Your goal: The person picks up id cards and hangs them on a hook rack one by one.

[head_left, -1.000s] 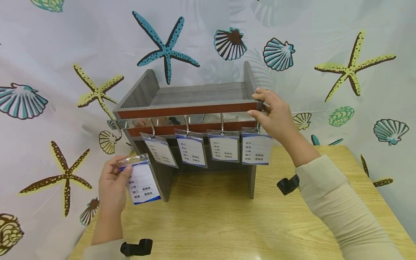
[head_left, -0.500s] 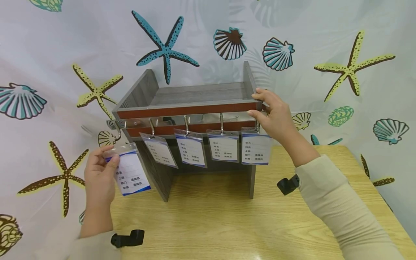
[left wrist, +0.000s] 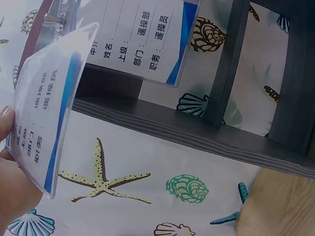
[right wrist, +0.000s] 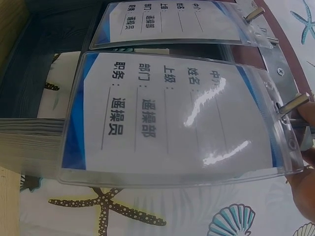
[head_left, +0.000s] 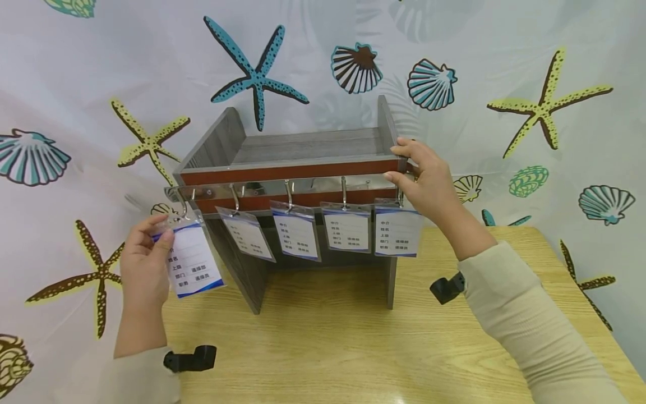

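Observation:
My left hand (head_left: 145,261) pinches a clear plastic ID badge (head_left: 194,264) by its top left, thumb in front. The badge's top edge is at the leftmost hook (head_left: 184,206) of a metal hook rail (head_left: 262,188); whether the hook passes through its slot I cannot tell. In the left wrist view, the held badge (left wrist: 47,118) tilts beside another hanging badge (left wrist: 135,37). My right hand (head_left: 428,178) grips the front right corner of a grey wooden shelf (head_left: 313,147). Close to it, a badge (right wrist: 167,123) hangs from the rightmost hook.
Between the two end hooks hang more badges, including one in the middle (head_left: 296,233). The shelf stands on a light wooden table (head_left: 323,342), with its side panel (head_left: 247,269) below the rail. Behind is a curtain (head_left: 323,33) printed with shells and starfish.
My left hand has moved left and upward with the badge, from beside the side panel to the leftmost hook. The right hand stays on the shelf corner.

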`<action>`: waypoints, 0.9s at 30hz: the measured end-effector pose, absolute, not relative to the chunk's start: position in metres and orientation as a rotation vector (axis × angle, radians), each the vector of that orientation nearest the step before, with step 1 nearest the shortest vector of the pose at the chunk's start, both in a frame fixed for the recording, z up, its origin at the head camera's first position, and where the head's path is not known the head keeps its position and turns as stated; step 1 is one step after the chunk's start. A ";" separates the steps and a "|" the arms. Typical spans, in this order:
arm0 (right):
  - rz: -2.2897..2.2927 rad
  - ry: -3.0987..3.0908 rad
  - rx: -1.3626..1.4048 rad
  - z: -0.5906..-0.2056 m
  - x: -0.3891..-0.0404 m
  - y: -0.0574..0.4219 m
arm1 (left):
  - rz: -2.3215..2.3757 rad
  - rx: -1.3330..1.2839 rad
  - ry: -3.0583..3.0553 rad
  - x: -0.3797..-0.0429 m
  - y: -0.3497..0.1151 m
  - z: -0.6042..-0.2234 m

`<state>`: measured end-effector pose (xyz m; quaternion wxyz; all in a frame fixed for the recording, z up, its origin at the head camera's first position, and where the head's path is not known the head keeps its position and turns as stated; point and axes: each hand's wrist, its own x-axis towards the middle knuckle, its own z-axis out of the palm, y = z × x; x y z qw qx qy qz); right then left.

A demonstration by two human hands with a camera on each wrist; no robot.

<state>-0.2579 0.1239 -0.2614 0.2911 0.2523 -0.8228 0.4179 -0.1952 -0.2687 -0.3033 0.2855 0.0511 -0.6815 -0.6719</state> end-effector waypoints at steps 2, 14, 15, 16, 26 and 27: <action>1.114 -2.194 0.676 -0.261 -0.258 0.124 | -1.815 0.157 -1.815 -0.197 -0.271 -0.302; 1.111 -2.198 0.679 -0.262 -0.259 0.125 | -1.793 0.283 -1.862 -0.202 -0.273 -0.301; 1.110 -2.197 0.679 -0.262 -0.259 0.125 | -1.765 0.298 -1.890 -0.202 -0.273 -0.301; 1.109 -2.196 0.680 -0.262 -0.259 0.125 | -1.739 0.307 -1.914 -0.202 -0.273 -0.301; 1.114 -2.183 0.685 -0.262 -0.258 0.124 | -1.665 0.321 -1.986 -0.203 -0.273 -0.301; 1.113 -2.182 0.686 -0.262 -0.258 0.124 | -1.676 0.321 -1.980 -0.203 -0.273 -0.301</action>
